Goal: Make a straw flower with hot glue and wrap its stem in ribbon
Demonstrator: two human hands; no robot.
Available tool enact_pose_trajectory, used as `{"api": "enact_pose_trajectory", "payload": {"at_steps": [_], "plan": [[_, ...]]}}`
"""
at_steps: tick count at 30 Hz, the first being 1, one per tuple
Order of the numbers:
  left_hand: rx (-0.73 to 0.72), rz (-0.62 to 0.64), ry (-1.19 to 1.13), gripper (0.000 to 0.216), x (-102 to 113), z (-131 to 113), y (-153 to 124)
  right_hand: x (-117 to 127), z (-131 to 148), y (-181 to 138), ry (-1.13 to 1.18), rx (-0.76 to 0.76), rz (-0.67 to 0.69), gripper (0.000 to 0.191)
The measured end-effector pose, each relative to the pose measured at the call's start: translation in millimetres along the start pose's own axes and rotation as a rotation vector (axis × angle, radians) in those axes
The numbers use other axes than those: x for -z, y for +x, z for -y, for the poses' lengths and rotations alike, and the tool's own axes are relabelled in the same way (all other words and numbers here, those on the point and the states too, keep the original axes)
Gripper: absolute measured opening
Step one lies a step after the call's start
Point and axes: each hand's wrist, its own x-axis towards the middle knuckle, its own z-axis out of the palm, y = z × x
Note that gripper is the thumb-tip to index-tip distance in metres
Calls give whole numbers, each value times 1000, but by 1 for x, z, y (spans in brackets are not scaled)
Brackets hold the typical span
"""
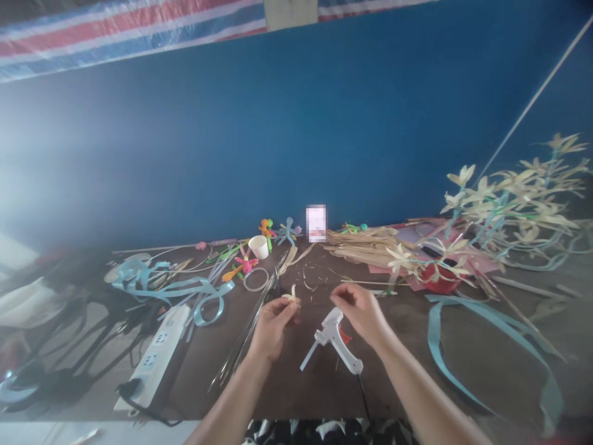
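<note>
My left hand (273,324) is closed in a pinch on a small cream flower piece (291,296), whose narrow petals stick up above the fingertips. To its right, my right hand (361,309) has its thumb and fingers drawn together; whatever they hold, if anything, is too small to make out. Just below the right fingers a white glue gun (334,340) with a red trigger lies on the dark table (296,395), a glue stick poking from its back end. Bits of cut straw-coloured scrap (310,281) are scattered beyond the hands.
Left lie a power strip (157,358), blue ribbon (185,289), thin metal wires (241,346) and a paper cup (258,247). Dried husk strips (370,244) lie at the back. Cream flowers on stems (514,191) and a looped ribbon (440,352) occupy the right.
</note>
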Motion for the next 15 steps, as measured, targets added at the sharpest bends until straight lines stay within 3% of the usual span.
{"api": "enact_pose_trajectory", "payload": {"at_steps": [4,7,15], "plan": [[-40,-81,97,21,18,0,7,20,-23,15,-316,0,82,17],[-39,-110,127,23,23,2,10,17,-31,30,-436,1,160,16],[-35,-84,163,24,20,11,10,-42,-39,76,-646,-67,337,11]]}}
